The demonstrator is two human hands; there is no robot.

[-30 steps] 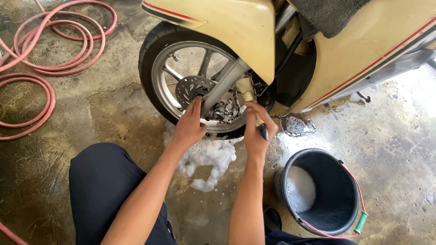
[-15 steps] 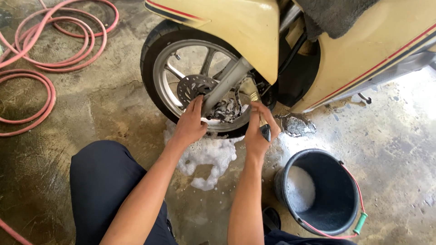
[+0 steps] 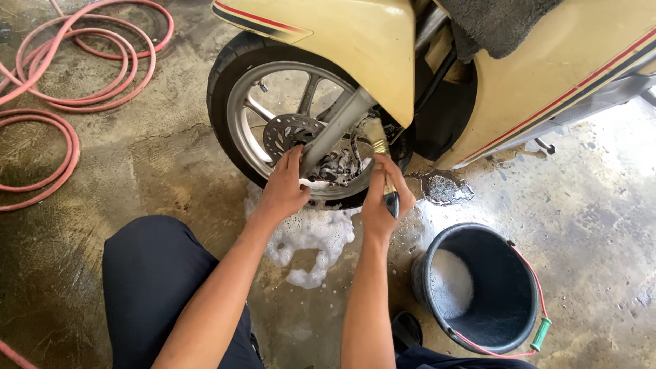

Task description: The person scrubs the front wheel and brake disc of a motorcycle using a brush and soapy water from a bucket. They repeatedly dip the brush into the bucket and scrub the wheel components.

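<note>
- I see a cream scooter [image 3: 547, 82] with red and dark stripes filling the top of the view, its front mudguard [image 3: 355, 48] hanging over the wheel.
- The concrete floor [image 3: 601, 205] is wet, and a pink hose [image 3: 82, 61] lies coiled at upper left, well apart from my hands.
- The front wheel [image 3: 236, 116] has a black tyre, silver spokes and a drilled brake disc [image 3: 287, 133]; a grey fork leg [image 3: 335, 130] slants across it.
- A black bucket [image 3: 506, 287] with a red wire handle and green grip stands at lower right, suds inside, near my right forearm.
- White foam [image 3: 311, 239] lies on the floor under the wheel, between my arms.
- My left hand [image 3: 283, 188] rests open against the lower rim beside the fork leg, fingers spread upward, gripping nothing I can make out.
- My right hand [image 3: 386, 198] is closed around a brush [image 3: 383, 160]: its dark handle pokes out below the fingers, its pale bristle end points up to the hub by the fork.
- No packages, labels or signs are legible to me.
</note>
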